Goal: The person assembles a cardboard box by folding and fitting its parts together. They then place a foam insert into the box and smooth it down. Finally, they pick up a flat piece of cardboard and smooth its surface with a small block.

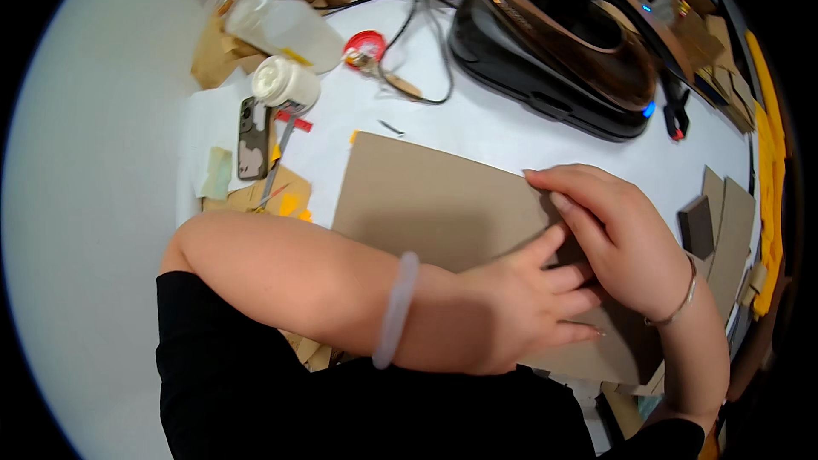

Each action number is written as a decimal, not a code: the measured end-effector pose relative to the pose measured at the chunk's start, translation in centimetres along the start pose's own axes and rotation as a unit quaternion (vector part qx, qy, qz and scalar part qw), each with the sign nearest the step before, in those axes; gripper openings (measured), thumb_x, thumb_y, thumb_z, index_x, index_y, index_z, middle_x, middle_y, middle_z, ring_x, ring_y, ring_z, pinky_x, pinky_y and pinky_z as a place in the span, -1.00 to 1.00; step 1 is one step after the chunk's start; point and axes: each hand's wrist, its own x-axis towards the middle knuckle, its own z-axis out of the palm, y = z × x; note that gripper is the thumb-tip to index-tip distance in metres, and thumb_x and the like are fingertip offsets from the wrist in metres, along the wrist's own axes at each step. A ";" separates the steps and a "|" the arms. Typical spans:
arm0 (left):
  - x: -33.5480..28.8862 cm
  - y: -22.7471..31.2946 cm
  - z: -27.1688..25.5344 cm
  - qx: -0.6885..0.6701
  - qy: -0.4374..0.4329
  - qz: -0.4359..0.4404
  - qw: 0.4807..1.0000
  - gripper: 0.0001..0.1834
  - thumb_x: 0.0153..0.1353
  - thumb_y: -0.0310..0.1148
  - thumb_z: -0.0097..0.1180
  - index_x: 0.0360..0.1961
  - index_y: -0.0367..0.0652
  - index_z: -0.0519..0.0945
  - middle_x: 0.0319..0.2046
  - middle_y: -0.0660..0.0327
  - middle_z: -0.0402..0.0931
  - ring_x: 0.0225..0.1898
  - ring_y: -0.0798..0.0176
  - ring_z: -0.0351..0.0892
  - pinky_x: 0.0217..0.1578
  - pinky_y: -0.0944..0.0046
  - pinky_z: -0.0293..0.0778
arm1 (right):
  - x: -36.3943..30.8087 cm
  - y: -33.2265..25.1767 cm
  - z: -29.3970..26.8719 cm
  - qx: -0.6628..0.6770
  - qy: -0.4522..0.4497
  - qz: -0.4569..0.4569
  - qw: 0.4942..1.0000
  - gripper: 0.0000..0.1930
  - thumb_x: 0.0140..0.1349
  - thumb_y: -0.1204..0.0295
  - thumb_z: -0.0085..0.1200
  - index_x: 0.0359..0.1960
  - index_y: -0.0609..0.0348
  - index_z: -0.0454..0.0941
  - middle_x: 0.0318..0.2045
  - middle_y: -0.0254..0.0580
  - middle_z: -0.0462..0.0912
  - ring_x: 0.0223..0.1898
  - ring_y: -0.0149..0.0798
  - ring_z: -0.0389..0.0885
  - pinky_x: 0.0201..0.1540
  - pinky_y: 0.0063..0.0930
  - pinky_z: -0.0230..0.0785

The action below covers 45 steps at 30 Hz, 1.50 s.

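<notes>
A flat sheet of brown-grey cardboard (409, 196) lies on the white table in front of me. My left hand (532, 311) reaches across it from the left, palm down, with fingers spread on the right part of the sheet. Just beyond those fingers, my right hand (626, 230) is curled at the sheet's far right edge, its index fingertip at the edge and its thumb over the top surface. The other fingers of the right hand are hidden. A pale translucent bangle (397, 311) circles my left wrist, and a thin metal bracelet (677, 307) my right.
A black and bronze steam iron (562, 43) stands on its base at the back right, with its cord beside it. Left of the sheet are a phone (253, 138), a white open jar (287, 85) and a translucent jug (285, 25). Cardboard strips (728, 238) lie at the right.
</notes>
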 end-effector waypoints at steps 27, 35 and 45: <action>-4.1 0.6 -0.5 0.012 0.008 -0.015 1.000 -0.21 0.08 -0.08 0.32 0.37 0.09 0.36 0.44 0.05 0.15 0.44 -0.03 0.14 0.41 -0.22 -0.02 | 5.6 -0.4 3.8 0.050 0.001 0.034 0.998 -0.74 0.26 0.33 0.18 -0.17 0.28 0.71 -0.30 -0.01 0.75 -0.29 -0.09 0.72 -0.17 -0.38 0.53; -10.2 1.6 -2.2 0.029 -0.015 -0.115 0.993 -0.39 0.28 -0.08 0.21 0.34 0.13 0.39 0.46 0.16 0.17 0.45 0.07 0.18 0.44 -0.12 -0.06 | 5.5 -0.3 3.7 0.050 0.002 0.012 0.999 -0.74 0.28 0.35 0.16 -0.14 0.29 0.71 -0.25 0.02 0.75 -0.26 -0.10 0.73 -0.13 -0.40 0.53; -10.4 0.9 -2.1 0.010 0.014 -0.095 0.995 -0.43 0.29 -0.10 0.21 0.32 0.15 0.43 0.45 0.19 0.21 0.43 0.09 0.22 0.43 -0.10 -0.01 | 5.5 -0.5 3.5 0.057 -0.012 0.037 0.998 -0.74 0.28 0.35 0.16 -0.13 0.29 0.71 -0.24 0.05 0.75 -0.26 -0.10 0.75 -0.12 -0.40 0.55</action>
